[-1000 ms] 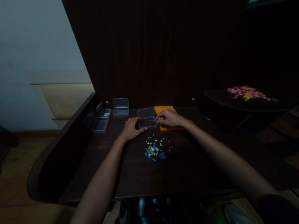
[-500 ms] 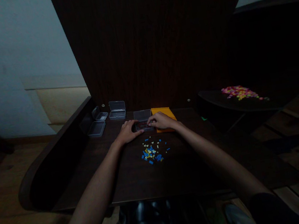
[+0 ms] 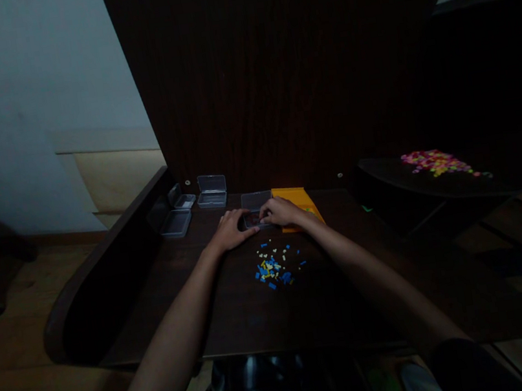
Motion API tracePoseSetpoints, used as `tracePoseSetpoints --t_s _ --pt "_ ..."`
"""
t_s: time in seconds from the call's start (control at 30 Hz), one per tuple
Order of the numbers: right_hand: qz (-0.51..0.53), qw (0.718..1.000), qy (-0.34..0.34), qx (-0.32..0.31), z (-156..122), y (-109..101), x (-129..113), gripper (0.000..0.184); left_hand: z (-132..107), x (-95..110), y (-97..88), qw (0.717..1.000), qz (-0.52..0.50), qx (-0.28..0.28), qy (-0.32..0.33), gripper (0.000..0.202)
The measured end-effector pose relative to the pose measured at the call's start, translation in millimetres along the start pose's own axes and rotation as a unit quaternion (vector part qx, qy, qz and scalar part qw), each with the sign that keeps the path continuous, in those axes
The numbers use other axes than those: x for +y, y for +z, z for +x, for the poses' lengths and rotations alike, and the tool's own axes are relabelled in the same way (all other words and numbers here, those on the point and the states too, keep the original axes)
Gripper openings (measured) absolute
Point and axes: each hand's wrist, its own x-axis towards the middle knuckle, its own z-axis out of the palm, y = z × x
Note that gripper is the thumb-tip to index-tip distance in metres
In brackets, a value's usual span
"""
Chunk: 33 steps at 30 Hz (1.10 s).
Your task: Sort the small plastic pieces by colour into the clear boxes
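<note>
A small clear plastic box (image 3: 256,200) stands on the dark table with its lid raised. My left hand (image 3: 231,231) grips its left side, the thumb stretched along the front edge and the fingers at the back. Over the box's right half, my right hand (image 3: 281,211) has its fingertips pinched together and pointing down inside. What they hold, if anything, is too small and dark to make out. Some dark reddish bits seem to lie in the box. Nearer to me is a loose pile of tiny blue, yellow and cream toy bricks (image 3: 272,269).
Right of the box lies an orange-yellow open case (image 3: 293,193), partly under my right hand. Other clear boxes (image 3: 213,199) with raised lids stand at the back left. Pink and yellow small pieces (image 3: 437,161) cover part of a side shelf. A raised wooden side panel (image 3: 105,271) borders the left.
The whole view has shifted a little, so everything appears farther right. Both hands stay at the box, with the right fingertips slightly lower and farther left over it.
</note>
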Motion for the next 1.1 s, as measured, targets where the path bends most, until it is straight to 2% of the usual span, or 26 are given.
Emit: tracePoseSetpoints --t_s 0.23,0.47,1.1 --pt "-0.009 1.0 0.018 0.014 -4.5 -3.9 -3.6 0.016 -1.3 4.1 -3.0 1.0 -0.001 0.0 0.005 0.054" --pt "-0.002 0.999 0.029 0.026 -6.5 -0.8 1.7 0.016 0.0 -1.3 0.4 1.0 -0.002 0.006 0.01 0.056" --pt "0.008 0.999 0.036 0.007 2.7 2.9 -6.8 0.012 -0.6 0.9 -0.9 1.0 0.002 -0.001 0.005 0.053"
